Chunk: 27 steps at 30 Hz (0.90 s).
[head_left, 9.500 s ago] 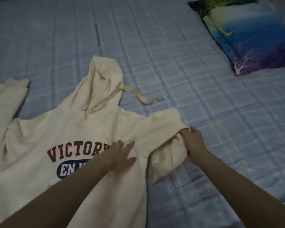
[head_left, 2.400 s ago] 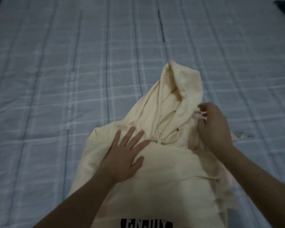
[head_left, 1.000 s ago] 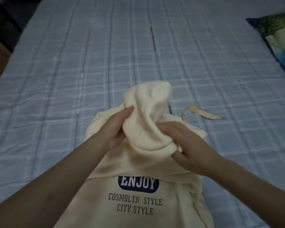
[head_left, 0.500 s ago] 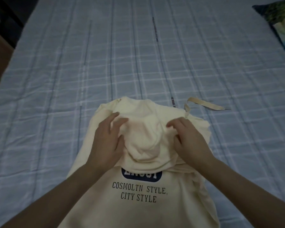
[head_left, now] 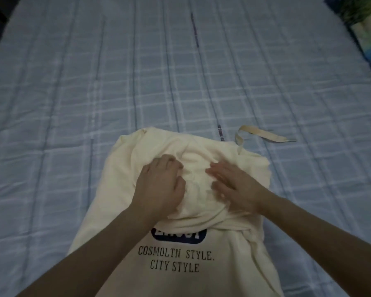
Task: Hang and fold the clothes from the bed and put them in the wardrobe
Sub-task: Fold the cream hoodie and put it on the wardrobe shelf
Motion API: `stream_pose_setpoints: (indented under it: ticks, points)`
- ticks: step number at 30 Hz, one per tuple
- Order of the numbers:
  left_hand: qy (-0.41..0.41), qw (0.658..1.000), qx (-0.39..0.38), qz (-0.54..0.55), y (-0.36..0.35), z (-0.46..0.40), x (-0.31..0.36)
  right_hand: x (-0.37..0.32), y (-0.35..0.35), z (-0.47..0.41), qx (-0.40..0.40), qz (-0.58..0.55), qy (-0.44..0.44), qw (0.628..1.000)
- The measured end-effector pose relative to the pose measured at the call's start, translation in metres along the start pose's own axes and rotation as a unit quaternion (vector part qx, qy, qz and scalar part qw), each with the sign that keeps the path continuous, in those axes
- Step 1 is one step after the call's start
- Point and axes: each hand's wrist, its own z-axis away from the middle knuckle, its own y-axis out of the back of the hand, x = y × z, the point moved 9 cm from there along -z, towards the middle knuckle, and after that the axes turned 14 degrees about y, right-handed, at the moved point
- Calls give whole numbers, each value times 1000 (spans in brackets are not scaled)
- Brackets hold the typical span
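Both hands down on the cream hoodie [head_left: 180, 249], pressing the folded hood flat.

We see the hoodie lying on the bed [head_left: 73, 103], on its blue plaid bedspread, hood [head_left: 197, 185] turned down over the chest and half covering the navy logo patch [head_left: 179, 236]. The left hand [head_left: 161, 187] rests on the hood with fingers curled and clasps nothing; the right hand [head_left: 236, 187] lies flat, fingers spread, grasping nothing. One drawstring [head_left: 263, 135] trails onto the bedspread at the right. A colourful pillow [head_left: 366, 28] sits at the far right edge.

Printed pillow [head_left: 366, 33] top rt (partly cropped); plaid bedsheet [head_left: 73, 103].
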Motion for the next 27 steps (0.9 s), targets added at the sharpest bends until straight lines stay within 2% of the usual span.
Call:
stream_pose_setpoints:
  ticks: [2,4,6,8,10,11,13,15,17,19,22,23,25,26,27]
  points:
    - [-22,999,44,8,-7,3,13,14,29,-5,134,-116,-63,982]
    - [-3,999,3,-38,-52,7,12,30,46,-5,223,-169,-115,953]
    - [24,995,-27,-89,-92,6,3,41,65,-9,278,-88,-129,948]
    - [41,993,-25,-111,-103,0,0,58,82,-18,303,-5,-146,942]
    - [40,993,-16,-112,-100,-4,1,88,87,-28,274,-17,-227,935]
    - [42,993,-17,-112,-99,-5,0,105,87,-31,231,-15,-282,931]
    - [47,992,-25,-116,-98,-5,1,139,85,-29,114,63,-366,921]
    - [45,992,-26,-119,-100,-4,2,158,91,-20,71,127,-390,909]
    - [41,992,-24,-119,-102,-4,3,157,115,-13,147,139,-371,906]
    - [42,992,-32,-114,-104,-5,1,140,143,-3,272,91,-338,896]
    - [42,993,-58,-93,-104,-3,1,62,166,1,424,21,-181,887]
    - [39,994,-67,-78,-103,-2,1,27,163,-3,441,8,-115,890]
    - [45,996,-73,1,-94,-3,0,-32,134,-15,414,16,-8,910]
    - [81,988,-87,97,-87,-6,-5,-51,109,-23,371,16,29,928]
    - [134,956,-110,237,-77,-9,-13,-61,78,-31,309,12,54,950]
